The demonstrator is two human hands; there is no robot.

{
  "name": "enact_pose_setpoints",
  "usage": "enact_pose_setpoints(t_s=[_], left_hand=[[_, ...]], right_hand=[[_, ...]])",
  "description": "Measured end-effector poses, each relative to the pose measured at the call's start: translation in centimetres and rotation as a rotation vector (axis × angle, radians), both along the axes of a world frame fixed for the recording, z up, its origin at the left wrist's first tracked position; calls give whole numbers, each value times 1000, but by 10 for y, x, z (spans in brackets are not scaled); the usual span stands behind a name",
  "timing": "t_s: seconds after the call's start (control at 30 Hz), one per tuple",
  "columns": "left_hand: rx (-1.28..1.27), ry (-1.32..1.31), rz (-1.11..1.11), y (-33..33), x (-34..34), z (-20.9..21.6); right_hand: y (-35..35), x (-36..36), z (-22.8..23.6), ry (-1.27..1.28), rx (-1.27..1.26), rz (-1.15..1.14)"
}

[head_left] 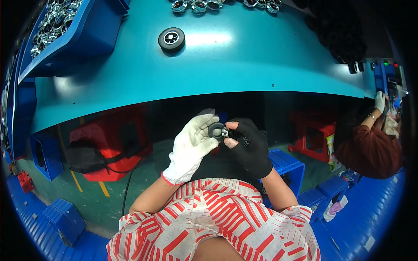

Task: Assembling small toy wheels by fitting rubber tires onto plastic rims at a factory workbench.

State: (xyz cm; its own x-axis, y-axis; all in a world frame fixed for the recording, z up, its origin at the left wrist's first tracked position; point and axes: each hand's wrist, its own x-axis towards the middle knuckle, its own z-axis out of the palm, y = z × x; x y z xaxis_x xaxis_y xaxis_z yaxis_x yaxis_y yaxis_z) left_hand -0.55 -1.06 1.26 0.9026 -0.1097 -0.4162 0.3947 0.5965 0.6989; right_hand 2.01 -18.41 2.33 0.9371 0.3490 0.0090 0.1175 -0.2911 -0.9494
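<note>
My left hand, in a white knit glove with greyed fingers, holds a small black rubber tyre by its rim. In my right hand, which wears a black glove with bare thumb and fingertip, a chrome wheel hub is pinched at the tyre's right edge. The hub and tyre meet or nearly meet, and I cannot tell whether the hub is inside the opening. Both hands are in front of my body, just off the table's near edge. A wheel with black tyre and silver-spoked centre lies on the table.
The teal table curves across ahead. Chrome hubs sit at its far edge; a blue bin of hubs is at left. Black tyres are heaped far right. Red stools stand below. A co-worker's sleeve is at right.
</note>
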Motion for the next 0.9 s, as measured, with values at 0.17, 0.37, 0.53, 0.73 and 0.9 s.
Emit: enact_pose_setpoints(t_s=[0.17,0.37,0.53,0.73,0.9], left_hand=[[20,48,-37,2,-1,-5],[-224,91,-119,-3,6,5],[-268,98,-107,-2,-1,-6],[-369,85,-102,-3,-3,-10],[-355,92,-137,-2,-5,-18]], right_hand=[[1,-1,-1,78,56,-30],[8,0,-1,16,95,-26],[2,2,1,-114,-110,-38],[4,4,-1,-286,-275,26],[4,10,-3,-413,-289,121]])
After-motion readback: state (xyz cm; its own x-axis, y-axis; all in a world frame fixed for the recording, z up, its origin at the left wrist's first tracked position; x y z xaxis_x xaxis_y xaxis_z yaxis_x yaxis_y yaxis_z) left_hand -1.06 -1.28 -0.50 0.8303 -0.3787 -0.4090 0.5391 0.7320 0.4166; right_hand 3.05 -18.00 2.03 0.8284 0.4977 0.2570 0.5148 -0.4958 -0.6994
